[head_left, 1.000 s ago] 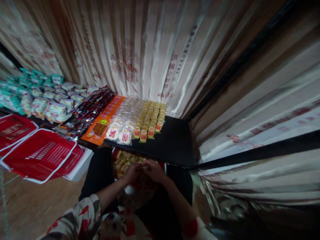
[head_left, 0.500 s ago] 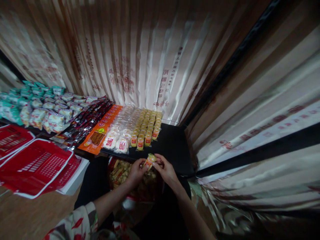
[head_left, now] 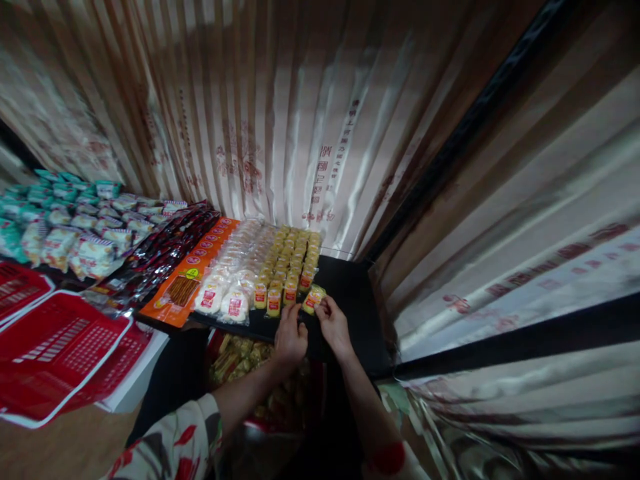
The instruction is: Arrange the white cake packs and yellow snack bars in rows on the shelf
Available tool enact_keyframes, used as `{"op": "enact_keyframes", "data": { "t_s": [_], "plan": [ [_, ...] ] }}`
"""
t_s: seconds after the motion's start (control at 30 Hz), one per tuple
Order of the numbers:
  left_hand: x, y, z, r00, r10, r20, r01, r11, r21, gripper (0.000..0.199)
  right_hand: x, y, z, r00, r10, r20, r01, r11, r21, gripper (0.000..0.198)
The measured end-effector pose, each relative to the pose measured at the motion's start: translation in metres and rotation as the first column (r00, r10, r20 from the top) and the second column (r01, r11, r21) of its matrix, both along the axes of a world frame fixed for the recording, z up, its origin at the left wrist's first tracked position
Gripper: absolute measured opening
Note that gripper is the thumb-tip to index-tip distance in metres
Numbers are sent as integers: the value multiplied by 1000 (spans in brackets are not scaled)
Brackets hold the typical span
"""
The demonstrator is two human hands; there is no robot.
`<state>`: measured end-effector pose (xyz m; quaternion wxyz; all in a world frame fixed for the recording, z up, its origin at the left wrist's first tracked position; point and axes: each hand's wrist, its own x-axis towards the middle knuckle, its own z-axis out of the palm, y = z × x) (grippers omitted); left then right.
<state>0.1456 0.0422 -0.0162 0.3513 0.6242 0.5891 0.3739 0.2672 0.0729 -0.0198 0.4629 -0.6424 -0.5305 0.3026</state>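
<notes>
My right hand [head_left: 334, 329] pinches the right edge of a small yellow wrapped snack packet [head_left: 313, 300] with a red-and-white label. The packet is tilted, just over or on the black tabletop [head_left: 350, 293], at the near right end of the rows of yellow snack packets [head_left: 290, 260]. Beside it, my left hand [head_left: 291, 339] has its fingers stretched forward near the front row, the thumb apart, and nothing shows in it. Below my forearms a red container [head_left: 265, 427] holds many loose yellow-wrapped pieces, partly hidden by my left arm.
White round snack packets [head_left: 234, 305] lie in rows left of the yellow ones. Further left are an orange bag of sticks [head_left: 185, 287], dark shiny packs [head_left: 165, 243] and white and teal bags [head_left: 93, 257]. Red baskets [head_left: 65, 353] stand at lower left. A pleated curtain [head_left: 280, 100] hangs behind.
Both hands have moved forward from above the red container to the tabletop. The left hand has let go of the yellow packet, which the right hand still holds. The view has shifted slightly.
</notes>
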Motion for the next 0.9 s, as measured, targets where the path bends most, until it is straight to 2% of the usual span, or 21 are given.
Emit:
{"op": "enact_keyframes", "data": {
  "t_s": [0.1, 0.23, 0.53, 0.77, 0.9],
  "plan": [
    [4, 6, -6, 999, -45, -28, 47, 995, 84, 52, 0, 17, -2, 987, -27, 156, 24, 999, 25, 32],
    [6, 17, -13, 993, -81, -84, 89, 990, 105, 56, -4, 30, -1, 958, -35, 283, 22, 998, 52, 34],
    [4, 27, -22, 981, -139, -134, 159, 977, 144, 65, -15, 35, -15, 968, -27, 250, 23, 1000, 19, 48],
    [-2, 28, -32, 976, -166, -138, 194, 955, 225, 63, -22, 39, -23, 926, -56, 375, 36, 997, 61, 44],
    [-4, 26, -35, 976, -187, -114, 209, 949, 236, 63, -25, 39, -25, 915, -86, 393, 51, 994, 98, 47]
  ]
}}
